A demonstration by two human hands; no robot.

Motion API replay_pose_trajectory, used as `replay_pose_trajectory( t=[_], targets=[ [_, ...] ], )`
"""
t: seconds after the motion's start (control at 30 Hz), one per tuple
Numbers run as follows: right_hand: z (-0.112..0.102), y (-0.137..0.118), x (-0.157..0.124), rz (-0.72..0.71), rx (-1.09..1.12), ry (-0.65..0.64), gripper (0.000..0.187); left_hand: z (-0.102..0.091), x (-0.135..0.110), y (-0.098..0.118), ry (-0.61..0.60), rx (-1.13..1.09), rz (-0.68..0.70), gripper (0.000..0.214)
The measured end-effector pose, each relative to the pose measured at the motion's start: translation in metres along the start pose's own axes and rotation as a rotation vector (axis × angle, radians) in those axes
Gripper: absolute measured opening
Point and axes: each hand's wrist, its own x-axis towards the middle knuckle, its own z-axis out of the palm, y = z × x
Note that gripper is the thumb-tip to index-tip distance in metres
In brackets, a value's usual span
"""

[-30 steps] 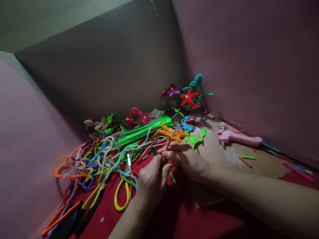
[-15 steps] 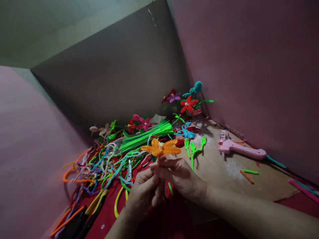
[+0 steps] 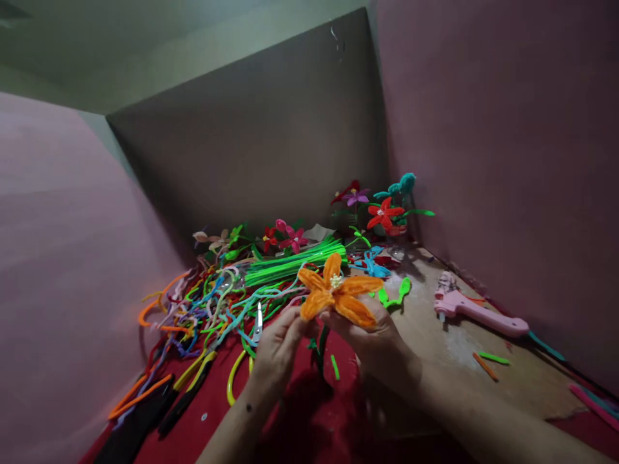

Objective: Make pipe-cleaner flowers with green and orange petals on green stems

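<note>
An orange pipe-cleaner flower (image 3: 338, 293) with a pale yellow centre is held up in front of me, its face tilted towards the camera. My left hand (image 3: 280, 345) pinches it at the lower left petal. From the right, my right hand (image 3: 384, 345) grips it from beneath, with its fingers partly covered by the petals. A dark green stem (image 3: 322, 351) hangs below, between the hands. Near my left wrist lie scissors with yellow handles (image 3: 232, 380), blade pointing up.
Tangled coloured pipe cleaners (image 3: 193, 316) cover the left side, with a bundle of green ones (image 3: 290, 264) behind. Pliers (image 3: 191, 386) lie at lower left. A pink glue gun (image 3: 478, 309) rests on cardboard (image 3: 445, 374) at right. Finished flowers (image 3: 384, 212) stand at the back.
The orange flower has turned from a side-on view to show its face, and sits slightly higher and further right. My hands have moved apart beneath it. The whole view has shifted.
</note>
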Motion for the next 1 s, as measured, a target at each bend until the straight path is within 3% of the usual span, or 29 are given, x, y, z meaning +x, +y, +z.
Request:
replay_pose_trajectory(
  t=[0.07,0.17,0.33,0.47,0.73,1.0],
  targets=[
    [-0.004,0.000,0.001,-0.150,-0.197,-0.017,0.010,-0.007,-0.001,0.009,0.072,-0.154,-0.025,0.033],
    [-0.007,0.002,0.001,-0.306,-0.399,-0.027,0.014,-0.016,-0.006,0.027,-0.045,-0.394,-0.101,0.047],
    [-0.004,0.004,-0.001,-0.428,-0.478,-0.084,0.017,-0.019,-0.009,0.054,-0.319,-0.218,-0.205,0.031],
    [0.000,-0.002,-0.004,-0.409,-0.431,-0.120,0.019,-0.018,-0.013,0.056,-0.362,-0.228,-0.277,0.023],
    [0.002,-0.014,-0.007,-0.330,-0.191,-0.117,0.020,-0.007,-0.016,0.051,-0.302,-0.357,-0.270,0.020],
    [0.003,-0.003,-0.009,-0.222,-0.087,-0.041,0.012,-0.003,-0.007,0.044,-0.366,-0.420,-0.270,0.014]
  ],
)
